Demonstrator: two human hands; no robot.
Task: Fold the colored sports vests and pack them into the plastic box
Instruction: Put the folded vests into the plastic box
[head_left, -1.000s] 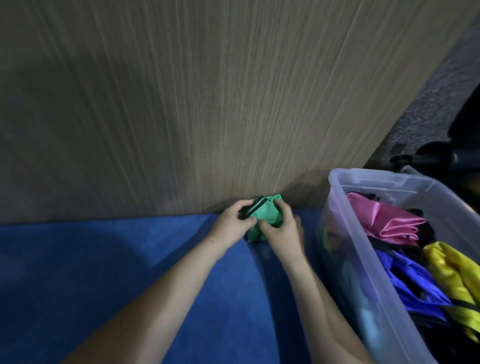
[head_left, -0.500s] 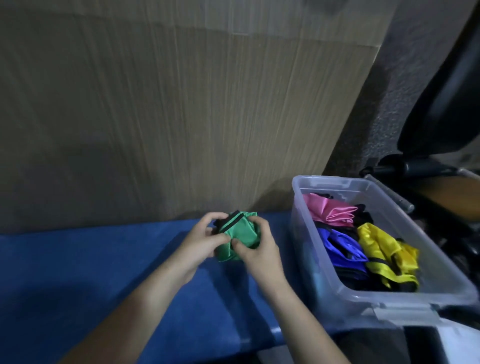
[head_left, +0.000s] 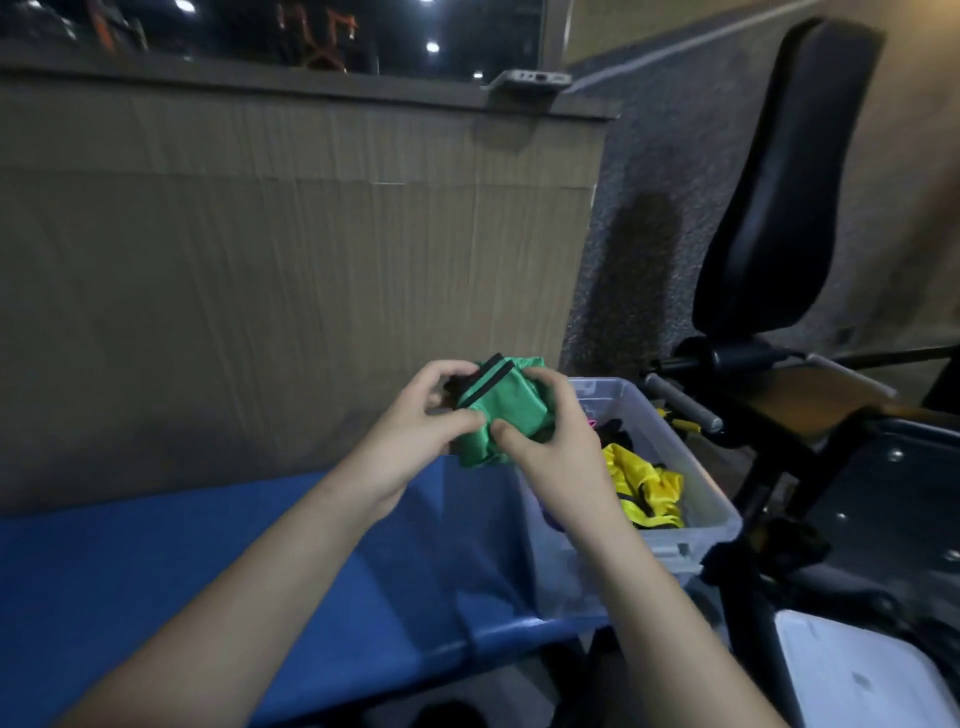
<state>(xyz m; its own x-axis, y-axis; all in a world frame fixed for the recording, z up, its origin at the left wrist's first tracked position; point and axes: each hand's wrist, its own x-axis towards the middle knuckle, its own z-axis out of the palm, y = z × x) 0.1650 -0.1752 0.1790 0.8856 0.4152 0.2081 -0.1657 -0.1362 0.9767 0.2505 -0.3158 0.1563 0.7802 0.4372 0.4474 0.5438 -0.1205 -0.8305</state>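
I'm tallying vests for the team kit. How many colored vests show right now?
3 plainly: a green vest gripped by the left hand and right hand, a yellow vest in the plastic box, and a pink sliver there. The arm may hide others.

So I count two hands, left (head_left: 415, 415) and right (head_left: 550, 441), one green vest (head_left: 501, 410), and one plastic box (head_left: 675, 467). Inside it there's one yellow vest (head_left: 644, 480) I can make out.

No text or label can be read.
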